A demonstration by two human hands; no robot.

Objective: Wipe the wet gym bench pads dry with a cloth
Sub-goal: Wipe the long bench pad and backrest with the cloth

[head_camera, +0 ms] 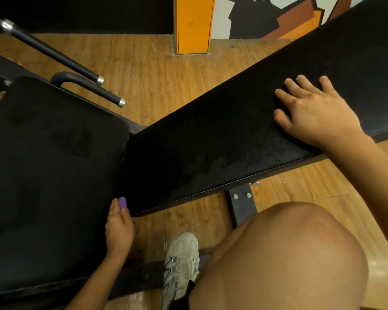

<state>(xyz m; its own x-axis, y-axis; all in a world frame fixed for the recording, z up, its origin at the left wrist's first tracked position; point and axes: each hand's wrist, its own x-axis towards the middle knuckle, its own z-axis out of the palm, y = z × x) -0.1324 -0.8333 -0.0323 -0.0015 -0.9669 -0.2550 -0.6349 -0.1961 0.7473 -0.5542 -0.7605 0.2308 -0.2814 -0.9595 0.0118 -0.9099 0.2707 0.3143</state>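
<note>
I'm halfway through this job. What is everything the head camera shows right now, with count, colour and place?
long pad: 1, black, right, damp-looking patches
seat pad: 1, black, left
handles: 2, black with silver tips, upper left
frame: 1, dark metal, under the long pad
cloth: 1, purple, small bit showing at the gap between the pads
pillar: 1, orange, top centre
mural: 1, multicoloured, top right
floor: brown wood
shoe: 1, white, bottom centre
knee: 1, bottom right
left hand: holds the cloth
right hand: flat on the long pad
</note>
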